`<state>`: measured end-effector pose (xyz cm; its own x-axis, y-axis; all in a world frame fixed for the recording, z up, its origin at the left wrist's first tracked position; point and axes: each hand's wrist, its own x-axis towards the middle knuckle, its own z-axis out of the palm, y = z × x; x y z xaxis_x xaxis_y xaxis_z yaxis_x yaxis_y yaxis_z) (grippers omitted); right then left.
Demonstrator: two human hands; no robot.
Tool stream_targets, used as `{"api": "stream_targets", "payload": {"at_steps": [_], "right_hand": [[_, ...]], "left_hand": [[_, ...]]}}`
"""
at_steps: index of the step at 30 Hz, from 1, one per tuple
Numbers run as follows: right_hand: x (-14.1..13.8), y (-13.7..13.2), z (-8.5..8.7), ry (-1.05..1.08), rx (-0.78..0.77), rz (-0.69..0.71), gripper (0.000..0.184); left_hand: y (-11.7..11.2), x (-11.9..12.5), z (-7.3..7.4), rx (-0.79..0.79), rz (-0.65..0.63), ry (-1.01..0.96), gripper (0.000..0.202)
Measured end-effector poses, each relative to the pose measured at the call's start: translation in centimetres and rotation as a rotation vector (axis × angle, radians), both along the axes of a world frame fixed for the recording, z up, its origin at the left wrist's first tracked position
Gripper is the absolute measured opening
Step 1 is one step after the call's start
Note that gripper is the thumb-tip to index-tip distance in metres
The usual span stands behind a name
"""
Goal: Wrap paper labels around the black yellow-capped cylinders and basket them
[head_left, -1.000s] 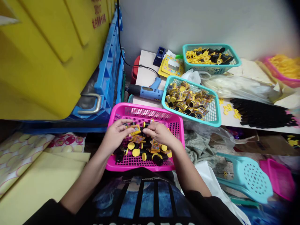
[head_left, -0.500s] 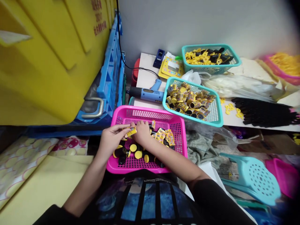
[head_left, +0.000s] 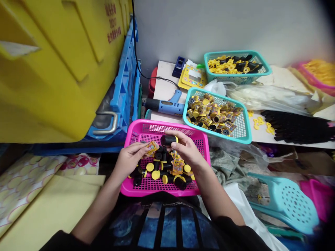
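Note:
A pink basket (head_left: 199, 139) rests on my lap, holding several black cylinders with yellow caps (head_left: 157, 170) and yellow printed labels (head_left: 178, 164). My left hand (head_left: 129, 158) pinches one yellow label (head_left: 151, 147) over the basket's left side. My right hand (head_left: 185, 148) grips a black cylinder with a yellow end (head_left: 169, 139) just above the basket's middle. The two hands are close together, the cylinder's end near the label.
A teal basket (head_left: 244, 134) of labelled cylinders sits on the white table beyond. Another teal basket (head_left: 264, 68) holds yellow rings and black tubes. A blue heat gun (head_left: 163, 105), black tubes (head_left: 293, 127), yellow bin (head_left: 52, 69), blue crate (head_left: 123, 101) and teal stool (head_left: 285, 202) surround me.
My right hand reached down into the pile beside the left hand, then lifted out a black cylinder. My left hand kept its hold on the yellow label.

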<state>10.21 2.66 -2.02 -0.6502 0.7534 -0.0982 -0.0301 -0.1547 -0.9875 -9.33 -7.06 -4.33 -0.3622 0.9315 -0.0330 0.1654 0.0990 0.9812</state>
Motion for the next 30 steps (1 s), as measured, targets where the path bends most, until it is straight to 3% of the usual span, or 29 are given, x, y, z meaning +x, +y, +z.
{"api": "stream_targets", "payload": {"at_steps": [8,13,17,23,26,30], "right_hand": [[0.3,0.6,-0.5,-0.002,-0.069,0.076,0.034],[0.7,0.7,-1.2,-0.073,-0.011,0.133,0.035],[-0.1,-0.2,-1.9,-0.116,0.081,0.044,0.033],[-1.8,-2.7,-3.1,0.08,0.12,-0.106,0.034],[-2.1,-3.4,-3.3,0.169,0.038,-0.085,0.03],[-2.7,-3.8,-3.5,0.248,-0.322,0.061,0.044]], "left_hand": [[-0.4,0.0,0.4,0.02,-0.06,0.039,0.033],[-0.3,0.2,0.9,0.055,-0.14,0.074,0.029],[-0.1,0.8,1.1,0.008,-0.139,0.061,0.029],[-0.4,1.5,1.5,-0.084,-0.102,-0.267,0.04],[-0.8,1.5,1.5,-0.074,-0.122,-0.359,0.039],[-1.0,1.9,1.1,-0.073,-0.12,-0.436,0.035]]}}
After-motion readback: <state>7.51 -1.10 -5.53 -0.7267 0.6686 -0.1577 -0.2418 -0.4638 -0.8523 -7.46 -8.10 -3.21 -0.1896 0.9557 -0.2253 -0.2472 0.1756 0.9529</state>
